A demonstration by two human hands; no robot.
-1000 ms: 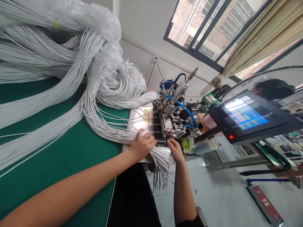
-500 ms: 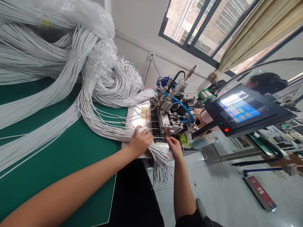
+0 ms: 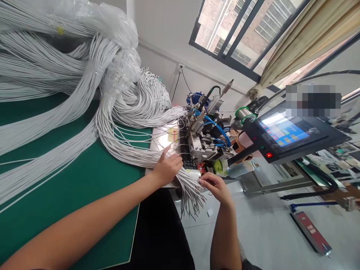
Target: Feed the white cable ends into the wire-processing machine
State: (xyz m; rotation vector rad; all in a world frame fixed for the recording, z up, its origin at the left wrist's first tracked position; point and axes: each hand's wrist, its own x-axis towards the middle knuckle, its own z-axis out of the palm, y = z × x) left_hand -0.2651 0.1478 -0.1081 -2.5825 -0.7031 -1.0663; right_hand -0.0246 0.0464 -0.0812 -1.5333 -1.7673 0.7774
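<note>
While the left hand (image 3: pixel 168 169) stays draped over the white cables (image 3: pixel 126 155), the right hand (image 3: pixel 218 187) has come away from the front edge of the machine (image 3: pixel 201 144), at two o'clock from the left hand, and dropped to the loose cable ends (image 3: pixel 191 200), between four and five o'clock. The strand that stretched between both hands at that edge no longer shows there. For the work, this suggests attention has passed from machine to loose ends.

The left forearm slants across the green desk (image 3: pixel 92 195) from eight o'clock, one finger lifted toward twelve; the other fingers bend over the cables, their undersides hidden, so I cannot tell whether they grip or merely press. The right forearm rises almost upright from six o'clock, its wrist bent so the hand points toward ten. Its thumb and forefinger stand narrowly set beside the ends; whether one lies between them is too small to tell. The cables sweep in from ten o'clock, run under the left hand, and hang past the metal plate (image 3: pixel 157 144).
</note>
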